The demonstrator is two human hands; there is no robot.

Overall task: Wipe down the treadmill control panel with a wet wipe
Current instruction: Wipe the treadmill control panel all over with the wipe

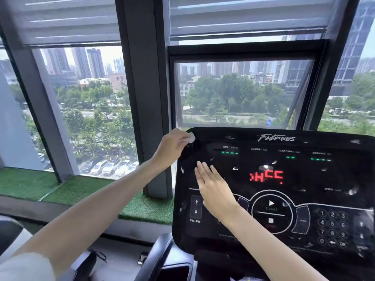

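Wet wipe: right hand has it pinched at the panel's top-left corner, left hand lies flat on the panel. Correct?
Sides are swapped. In the head view the left hand pinches the wet wipe at the top-left corner of the control panel; the right hand lies flat, fingers extended, on the panel's left part.

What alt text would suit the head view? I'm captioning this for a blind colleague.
A person's left hand presses a white wet wipe on the upper left corner of a black treadmill control panel, while the right hand lies flat on the panel left of a red display. Windows behind show trees, parked cars and towers.
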